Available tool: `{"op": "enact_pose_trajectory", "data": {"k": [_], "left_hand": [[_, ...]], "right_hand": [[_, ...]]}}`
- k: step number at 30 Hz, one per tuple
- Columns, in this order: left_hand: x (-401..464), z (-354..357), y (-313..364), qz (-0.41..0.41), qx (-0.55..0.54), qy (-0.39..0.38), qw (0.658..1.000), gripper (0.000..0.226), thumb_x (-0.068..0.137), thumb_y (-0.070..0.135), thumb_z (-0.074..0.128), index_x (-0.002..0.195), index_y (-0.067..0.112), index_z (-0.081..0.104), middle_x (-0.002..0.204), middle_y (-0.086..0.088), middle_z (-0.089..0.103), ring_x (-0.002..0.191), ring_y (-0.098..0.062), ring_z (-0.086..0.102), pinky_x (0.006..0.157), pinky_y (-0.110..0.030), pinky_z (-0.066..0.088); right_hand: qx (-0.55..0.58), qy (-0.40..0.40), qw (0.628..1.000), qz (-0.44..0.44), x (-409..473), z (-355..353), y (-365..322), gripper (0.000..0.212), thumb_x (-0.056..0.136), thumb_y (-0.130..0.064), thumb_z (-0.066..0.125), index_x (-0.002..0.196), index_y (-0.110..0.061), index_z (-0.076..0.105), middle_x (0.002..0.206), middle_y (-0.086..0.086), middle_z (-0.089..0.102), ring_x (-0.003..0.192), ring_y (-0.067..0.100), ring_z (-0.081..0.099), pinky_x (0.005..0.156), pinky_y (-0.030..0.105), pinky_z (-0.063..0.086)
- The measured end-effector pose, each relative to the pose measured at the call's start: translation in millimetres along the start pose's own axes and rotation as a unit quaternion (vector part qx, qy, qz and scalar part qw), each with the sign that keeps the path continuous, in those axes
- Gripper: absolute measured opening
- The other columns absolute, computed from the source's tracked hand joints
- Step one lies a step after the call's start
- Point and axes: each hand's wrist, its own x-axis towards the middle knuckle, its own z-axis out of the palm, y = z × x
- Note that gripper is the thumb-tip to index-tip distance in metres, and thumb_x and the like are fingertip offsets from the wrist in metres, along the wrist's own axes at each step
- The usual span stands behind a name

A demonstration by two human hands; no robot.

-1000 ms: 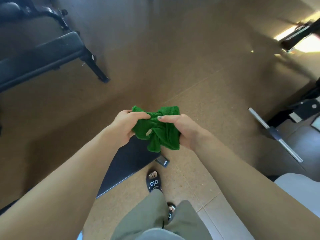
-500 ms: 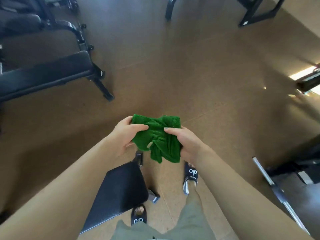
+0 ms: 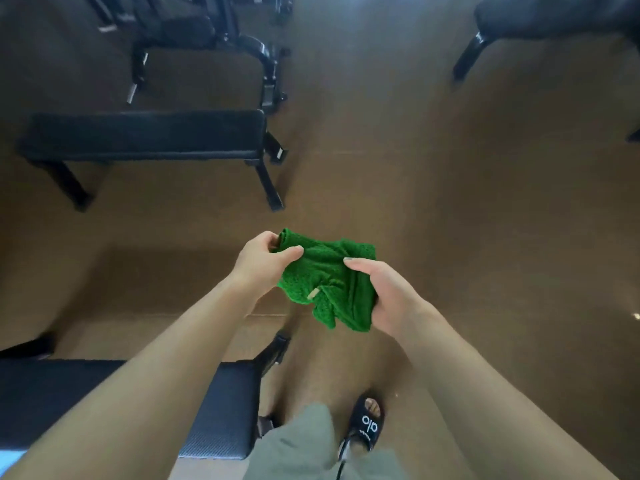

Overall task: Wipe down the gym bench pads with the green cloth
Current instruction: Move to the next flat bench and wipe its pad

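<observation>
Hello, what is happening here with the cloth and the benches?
A person holds a bunched green cloth in the air with both hands: the left hand pinches its upper corner, the right hand grips its side. It touches no pad. One flat bench stands ahead, another bench beside the legs.

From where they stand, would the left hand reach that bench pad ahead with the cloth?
Probably not yet. The left hand holds the cloth in mid-air, and bare floor lies between it and the pad. Nothing blocks the way.
</observation>
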Motion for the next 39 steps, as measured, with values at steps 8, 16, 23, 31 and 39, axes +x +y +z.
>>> {"op": "enact_pose_trajectory", "data": {"k": [8,16,23,31,39], "left_hand": [[114,-58,47,-0.028,-0.081,0.091,0.992,0.015,0.095,0.03,0.072,0.099,0.017,0.064,0.108,-0.007,0.072,0.102,-0.029,0.072,0.094,-0.054,0.06],[267,-127,135,-0.057,-0.082,0.08,0.992,0.01,0.098,0.028,0.065,0.103,0.019,0.064,0.113,-0.007,0.07,0.105,-0.027,0.071,0.094,-0.05,0.061],[373,-172,207,-0.08,-0.059,0.085,0.991,0.032,0.088,0.042,0.068,0.116,0.026,0.064,0.123,-0.001,0.066,0.112,-0.024,0.067,0.1,-0.047,0.057],[500,-189,245,-0.101,-0.016,0.113,0.988,0.035,0.101,0.039,0.06,0.132,0.024,0.056,0.13,0.001,0.058,0.122,-0.022,0.057,0.105,-0.04,0.049],[587,-238,220,-0.134,0.039,0.121,0.983,0.037,0.104,0.035,0.057,0.138,0.019,0.052,0.13,-0.001,0.058,0.115,-0.02,0.055,0.097,-0.037,0.048]], "right_hand": [[-0.081,-0.055,0.995,-0.006,115,76,-95,0.04,0.1,-0.018,0.057,0.138,-0.005,0.061,0.129,0.019,0.07,0.119,0.039,0.068,0.11,0.055,0.047],[-0.112,-0.009,0.993,-0.034,231,174,-219,0.037,0.095,-0.016,0.065,0.132,-0.008,0.065,0.12,0.018,0.075,0.109,0.039,0.073,0.104,0.056,0.052],[-0.127,0.001,0.992,-0.008,309,253,-317,0.033,0.097,-0.016,0.064,0.129,-0.01,0.066,0.116,0.016,0.076,0.105,0.038,0.074,0.099,0.056,0.054],[-0.125,0.111,0.985,-0.033,434,304,-402,0.024,0.099,-0.012,0.063,0.123,-0.01,0.064,0.109,0.014,0.075,0.092,0.035,0.075,0.077,0.046,0.062],[-0.207,0.175,0.946,-0.177,542,376,-447,0.022,0.1,-0.012,0.058,0.112,-0.026,0.069,0.103,-0.001,0.074,0.096,0.023,0.073,0.092,0.046,0.06]]}}
